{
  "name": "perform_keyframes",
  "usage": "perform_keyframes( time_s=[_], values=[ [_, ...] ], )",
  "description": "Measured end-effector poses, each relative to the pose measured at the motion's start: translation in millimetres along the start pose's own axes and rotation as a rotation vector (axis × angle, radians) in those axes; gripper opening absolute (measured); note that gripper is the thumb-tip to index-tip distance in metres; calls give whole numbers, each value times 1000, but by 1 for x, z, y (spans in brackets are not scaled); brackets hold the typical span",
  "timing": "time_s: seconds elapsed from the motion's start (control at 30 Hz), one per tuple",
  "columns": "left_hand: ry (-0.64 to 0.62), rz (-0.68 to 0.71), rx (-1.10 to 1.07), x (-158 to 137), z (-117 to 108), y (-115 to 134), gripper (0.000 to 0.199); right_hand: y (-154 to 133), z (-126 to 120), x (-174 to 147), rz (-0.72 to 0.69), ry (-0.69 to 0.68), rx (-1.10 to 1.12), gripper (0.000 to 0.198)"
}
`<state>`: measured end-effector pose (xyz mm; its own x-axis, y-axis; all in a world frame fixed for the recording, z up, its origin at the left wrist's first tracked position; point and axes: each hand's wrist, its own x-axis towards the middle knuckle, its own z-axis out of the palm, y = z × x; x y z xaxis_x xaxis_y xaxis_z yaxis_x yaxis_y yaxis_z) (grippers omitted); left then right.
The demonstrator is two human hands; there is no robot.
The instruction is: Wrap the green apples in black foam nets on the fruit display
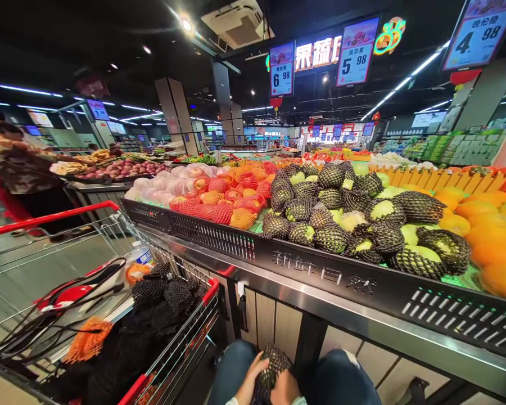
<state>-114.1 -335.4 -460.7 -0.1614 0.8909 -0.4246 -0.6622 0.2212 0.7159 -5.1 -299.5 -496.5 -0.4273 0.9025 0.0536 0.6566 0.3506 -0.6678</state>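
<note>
Between my knees, low in the head view, I hold a fruit in a black foam net [274, 358]. My left hand [251, 378] wraps its left side, the thumb lying along the net. My right hand [285, 388] is closed with curled fingers against the lower right side. The net hides most of the fruit's skin. Above, on the display stand, lies a heap of green apples in black foam nets [330, 197]. To my left, a shopping cart [171, 349] contains a pile of loose black foam nets [122, 337] and an orange foam net [88, 339].
The stand's black front panel [278, 261] and steel edge run across before my knees. Red-netted apples [219, 191] lie left of the green ones, oranges [495, 230] right. A bottle [141, 253] stands in the cart. Another person [21, 163] is at far left.
</note>
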Motion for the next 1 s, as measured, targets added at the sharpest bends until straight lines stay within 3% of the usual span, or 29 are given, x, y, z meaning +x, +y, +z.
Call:
perform_keyframes(
  time_s=[0.1,0.17,0.23,0.3,0.37,0.47,0.53,0.6,0.77,0.87,1.0],
  values=[
    [101,-114,-179,2,4,2,32,1,-2,3,1,-95,-77,15],
    [155,-113,-270,2,4,5,27,-2,-7,5,-78,-98,-132,19],
    [203,-92,-377,2,2,10,22,-6,-15,8,-329,-5,-165,29],
    [231,-87,-482,1,-1,15,21,-9,-24,8,-656,170,-170,38],
    [249,-76,-551,0,-4,19,23,-12,-30,7,-819,330,-161,46],
    [284,-42,-553,1,-8,20,22,-14,-30,5,-658,379,-79,79],
    [289,-41,-507,2,-9,17,22,-13,-22,4,-484,323,37,110],
    [288,-83,-458,4,-10,13,24,-11,-11,6,-335,234,153,125],
    [251,-164,-326,8,-9,4,32,8,10,13,-133,-44,321,100],
    [160,-97,-159,8,-13,-1,37,19,15,11,-75,-42,356,94],
    [47,43,185,7,-19,-8,59,21,18,6,-21,34,435,94]
  ],
)
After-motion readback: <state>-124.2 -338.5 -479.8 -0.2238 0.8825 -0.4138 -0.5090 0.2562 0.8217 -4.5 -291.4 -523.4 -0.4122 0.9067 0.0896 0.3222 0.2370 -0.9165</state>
